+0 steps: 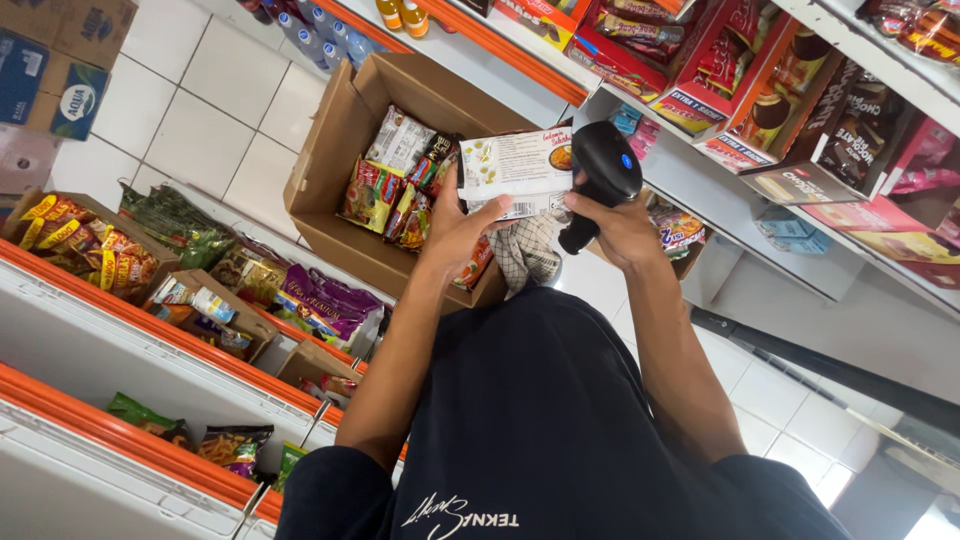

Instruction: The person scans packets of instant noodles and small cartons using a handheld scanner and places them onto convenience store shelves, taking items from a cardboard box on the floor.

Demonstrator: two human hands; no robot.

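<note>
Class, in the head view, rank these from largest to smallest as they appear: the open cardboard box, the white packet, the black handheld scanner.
1. Cardboard box
2. White packet
3. Black handheld scanner, only a little smaller than the packet

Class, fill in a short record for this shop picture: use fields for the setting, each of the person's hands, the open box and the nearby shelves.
Setting: shop aisle with white tiled floor
Left hand: holds a white packet, thumb on its lower edge
Right hand: grips a black handheld scanner, its head beside the packet
Cardboard box: open, on the floor, holding mixed snack packets
Left-side shelves: white with orange edges, bagged snacks
Right-side shelves: boxed sweets in red and brown display cartons
</note>
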